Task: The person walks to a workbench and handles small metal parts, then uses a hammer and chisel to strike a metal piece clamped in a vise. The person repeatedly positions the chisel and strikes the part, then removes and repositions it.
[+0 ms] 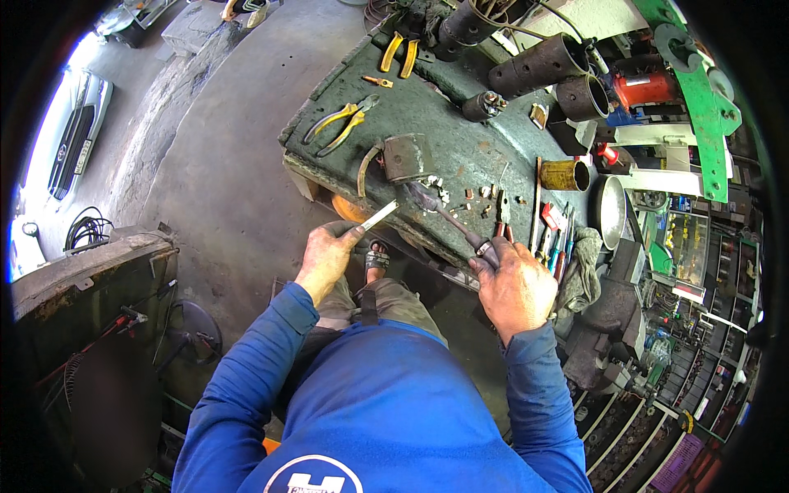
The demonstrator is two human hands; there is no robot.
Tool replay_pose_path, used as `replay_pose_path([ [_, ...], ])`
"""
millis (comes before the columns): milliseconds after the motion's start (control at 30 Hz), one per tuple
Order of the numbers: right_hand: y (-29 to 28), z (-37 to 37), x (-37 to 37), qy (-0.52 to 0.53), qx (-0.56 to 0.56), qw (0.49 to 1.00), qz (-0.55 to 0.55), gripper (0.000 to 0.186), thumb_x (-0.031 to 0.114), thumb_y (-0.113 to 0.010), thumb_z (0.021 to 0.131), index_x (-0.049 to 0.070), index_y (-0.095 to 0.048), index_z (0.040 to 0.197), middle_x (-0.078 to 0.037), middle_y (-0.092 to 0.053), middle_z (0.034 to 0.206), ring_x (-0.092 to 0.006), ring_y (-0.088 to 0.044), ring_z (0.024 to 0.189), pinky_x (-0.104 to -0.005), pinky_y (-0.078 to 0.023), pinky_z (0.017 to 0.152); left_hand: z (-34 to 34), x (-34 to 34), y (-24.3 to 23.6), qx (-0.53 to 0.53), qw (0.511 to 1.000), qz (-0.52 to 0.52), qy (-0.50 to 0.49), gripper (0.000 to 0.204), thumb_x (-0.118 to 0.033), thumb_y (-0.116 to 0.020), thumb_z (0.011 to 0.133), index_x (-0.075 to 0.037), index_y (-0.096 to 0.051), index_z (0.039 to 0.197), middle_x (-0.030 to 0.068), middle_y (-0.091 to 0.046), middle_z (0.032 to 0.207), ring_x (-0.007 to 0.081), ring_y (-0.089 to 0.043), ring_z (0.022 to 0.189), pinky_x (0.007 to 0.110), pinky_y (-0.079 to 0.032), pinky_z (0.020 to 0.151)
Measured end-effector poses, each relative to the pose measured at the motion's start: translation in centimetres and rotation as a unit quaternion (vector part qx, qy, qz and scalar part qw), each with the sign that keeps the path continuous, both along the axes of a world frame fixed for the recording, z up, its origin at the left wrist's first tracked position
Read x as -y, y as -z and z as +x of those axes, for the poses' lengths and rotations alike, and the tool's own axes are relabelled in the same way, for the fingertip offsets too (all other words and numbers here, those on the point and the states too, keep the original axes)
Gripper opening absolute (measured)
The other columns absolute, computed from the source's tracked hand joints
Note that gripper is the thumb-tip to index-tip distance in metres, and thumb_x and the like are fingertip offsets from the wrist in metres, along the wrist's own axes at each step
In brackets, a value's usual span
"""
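My left hand (330, 253) pinches a flat, pale metallic strip (380, 215) that points up toward the bench edge. In my right hand (516, 283) is the dark handle of what looks like a large soldering iron (457, 222). Its thick, dark head lies by the bench's front edge, close to the strip's tip but apart from it. Right behind the head sits a grey metal cylinder (408, 158), with a curved brownish band (366, 171) at its left side. Small whitish bits (444, 194) are scattered beside the head.
Yellow-handled pliers (341, 125) and a pair of yellow handles (399, 54) lie on the dark workbench (468, 152). Dark metal cylinders (538, 66) stand behind. Further right are a brass-coloured sleeve (565, 175), a metal bowl (610, 211), screwdrivers (561, 251) and a grey rag (582, 267).
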State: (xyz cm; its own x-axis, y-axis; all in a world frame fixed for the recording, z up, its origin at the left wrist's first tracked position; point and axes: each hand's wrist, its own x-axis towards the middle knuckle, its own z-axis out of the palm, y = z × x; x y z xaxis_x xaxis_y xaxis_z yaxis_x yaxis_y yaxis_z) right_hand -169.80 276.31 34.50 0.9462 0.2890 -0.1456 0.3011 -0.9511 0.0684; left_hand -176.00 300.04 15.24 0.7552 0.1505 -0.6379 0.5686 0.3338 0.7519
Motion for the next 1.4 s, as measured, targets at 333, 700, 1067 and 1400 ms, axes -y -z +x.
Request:
replay_pose_path([
  [333,-2.3,-2.1,10.2,0.237,0.005,0.948,0.210,0.048,0.026,-0.088,0.081,-0.003,-0.074,0.116,-0.019,-0.077,0.097,-0.0305,-0.076,0.091,-0.0379,-0.058,0.083,-2.0,-3.1,-1.6,0.011,0.991,0.035,0.128,0.025,-0.013,-0.067,0.097,0.007,-0.072,0.112,0.0132,-0.078,0.097,0.0182,-0.073,0.082,0.032,-0.057,0.079],
  [700,1.0,8.3,15.1,0.352,-0.060,0.561,0.747,0.032,0.035,-0.056,0.110,0.006,-0.067,0.119,-0.003,-0.061,0.080,-0.0116,-0.052,0.057,-0.0272,-0.041,0.047,-8.2,-11.2,-0.4,-0.032,0.991,0.081,-0.103,0.025,-0.010,-0.060,0.090,0.007,-0.065,0.107,0.0165,-0.072,0.091,0.0262,-0.074,0.079,0.033,-0.059,0.070],
  [1067,3.3,22.1,10.2,0.257,-0.235,0.217,0.912,0.041,0.045,-0.048,0.111,0.007,-0.062,0.114,-0.003,-0.059,0.085,-0.0147,-0.049,0.066,-0.0285,-0.041,0.057,-23.3,-12.8,12.9,-0.176,0.925,0.176,-0.288,0.024,-0.005,-0.057,0.096,0.002,-0.058,0.119,0.0166,-0.072,0.081,0.0269,-0.072,0.060,0.037,-0.055,0.049],
  [1400,3.4,21.3,10.2,0.337,-0.132,0.365,0.858,0.050,0.052,-0.066,0.101,0.007,-0.063,0.124,-0.010,-0.068,0.104,-0.0253,-0.065,0.091,-0.0401,-0.054,0.079,-35.7,-10.0,19.4,-0.246,0.866,0.389,-0.195,0.016,-0.006,-0.070,0.079,0.007,-0.078,0.085,0.0145,-0.077,0.083,0.0265,-0.070,0.071,0.043,-0.054,0.071],
])
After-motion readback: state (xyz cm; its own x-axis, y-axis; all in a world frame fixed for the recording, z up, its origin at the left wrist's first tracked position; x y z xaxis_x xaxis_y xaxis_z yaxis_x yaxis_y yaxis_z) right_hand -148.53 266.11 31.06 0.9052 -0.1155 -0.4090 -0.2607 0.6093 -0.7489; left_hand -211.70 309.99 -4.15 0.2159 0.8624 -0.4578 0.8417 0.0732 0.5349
